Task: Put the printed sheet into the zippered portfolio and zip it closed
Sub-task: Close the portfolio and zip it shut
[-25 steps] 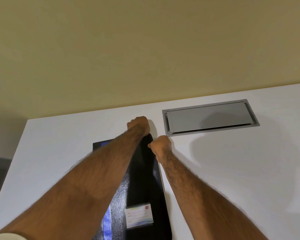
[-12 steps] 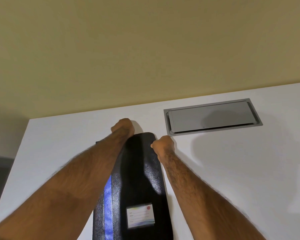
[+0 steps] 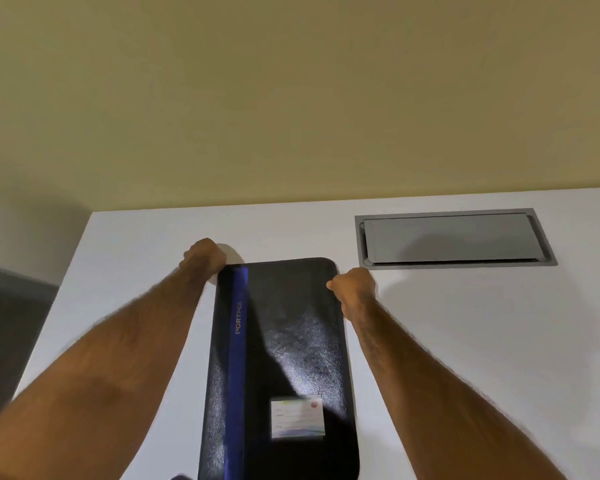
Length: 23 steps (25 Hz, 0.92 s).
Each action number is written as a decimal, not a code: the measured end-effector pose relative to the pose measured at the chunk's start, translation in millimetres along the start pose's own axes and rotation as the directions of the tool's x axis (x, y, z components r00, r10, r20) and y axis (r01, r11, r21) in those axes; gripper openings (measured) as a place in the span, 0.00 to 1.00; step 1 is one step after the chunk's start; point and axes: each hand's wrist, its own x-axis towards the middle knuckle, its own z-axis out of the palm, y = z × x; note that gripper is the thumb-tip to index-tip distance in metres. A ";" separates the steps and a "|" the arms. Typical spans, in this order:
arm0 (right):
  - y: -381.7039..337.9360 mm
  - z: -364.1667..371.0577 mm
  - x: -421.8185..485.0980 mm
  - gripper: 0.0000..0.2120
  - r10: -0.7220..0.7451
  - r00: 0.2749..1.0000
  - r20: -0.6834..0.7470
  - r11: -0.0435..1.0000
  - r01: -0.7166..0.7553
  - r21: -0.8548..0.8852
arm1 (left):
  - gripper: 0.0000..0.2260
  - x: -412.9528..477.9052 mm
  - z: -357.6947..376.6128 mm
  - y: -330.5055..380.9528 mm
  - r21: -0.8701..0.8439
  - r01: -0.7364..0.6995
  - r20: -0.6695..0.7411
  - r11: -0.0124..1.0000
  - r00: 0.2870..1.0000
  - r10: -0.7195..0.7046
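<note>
The black zippered portfolio (image 3: 291, 341) lies flat and closed on the white table (image 3: 482, 341), with a blue stripe (image 3: 235, 362) down its left side and a small card label (image 3: 298, 416) near its front. My left hand (image 3: 204, 256) is curled at the portfolio's far left corner, its fingertips hidden behind the knuckles. My right hand (image 3: 354, 285) pinches the right edge near the far right corner. The printed sheet is not in sight, and I cannot make out the zipper pull.
A grey recessed cable hatch (image 3: 451, 239) with its lid down sits in the table to the right of the portfolio. The table's far edge meets a yellowish wall (image 3: 291, 98). The table's left edge (image 3: 66, 289) drops off beside my left arm.
My left hand has slid left along the portfolio's far edge, from near the right corner to the left corner. My right hand has stayed at the right edge. More of the cover shows.
</note>
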 end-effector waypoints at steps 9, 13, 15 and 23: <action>1.7 -0.6 -13.1 0.09 -0.084 0.996 -0.037 0.995 0.081 -0.058 | 0.13 -49.1 30.3 -55.3 -0.389 -0.071 -0.067 0.918 0.997 0.049; 27.0 -2.5 -36.4 0.09 -0.227 0.970 -0.087 0.954 0.204 -0.222 | 0.07 -101.2 56.5 -74.3 -0.487 -0.100 -0.136 0.868 0.990 0.038; 54.4 -3.7 -60.0 0.07 -0.218 0.972 -0.090 0.953 0.192 -0.234 | 0.05 -130.8 79.9 -92.6 -0.512 -0.124 -0.170 0.850 0.985 0.041; 123.7 -0.5 -127.2 0.09 -0.147 0.989 -0.028 0.972 0.139 -0.188 | 0.10 -204.6 98.1 -120.1 -0.553 -0.114 -0.110 0.825 0.992 0.064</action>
